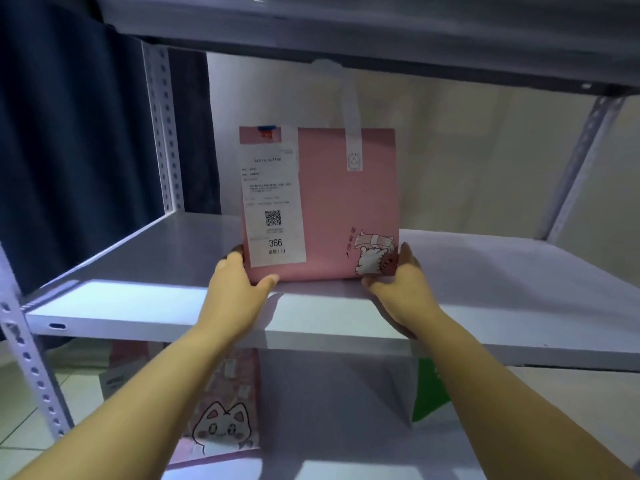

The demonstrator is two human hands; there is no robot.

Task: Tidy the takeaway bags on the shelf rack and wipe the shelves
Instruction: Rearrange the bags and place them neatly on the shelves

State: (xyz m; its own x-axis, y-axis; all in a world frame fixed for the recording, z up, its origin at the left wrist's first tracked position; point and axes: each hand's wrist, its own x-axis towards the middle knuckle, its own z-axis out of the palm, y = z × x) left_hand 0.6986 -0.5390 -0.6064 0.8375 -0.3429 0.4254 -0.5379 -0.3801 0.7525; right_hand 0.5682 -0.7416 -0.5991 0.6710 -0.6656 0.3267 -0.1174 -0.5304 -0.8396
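A pink takeaway bag (332, 209) stands upright on the middle white shelf (138, 271), near its front edge. It has a white handle strap, a cat drawing at its lower right and a white receipt (273, 202) numbered 366 on its left face. My left hand (239, 289) grips the bag's lower left corner. My right hand (405, 285) holds the lower right corner. Both forearms reach over the shelf's front lip.
On the shelf below lie a pink cat-print bag (225, 410), a white bag (117, 379) at the left and a green item (429, 393) at the right. Perforated grey uprights (162, 133) frame the rack. A dark blue curtain (69, 133) hangs at the left.
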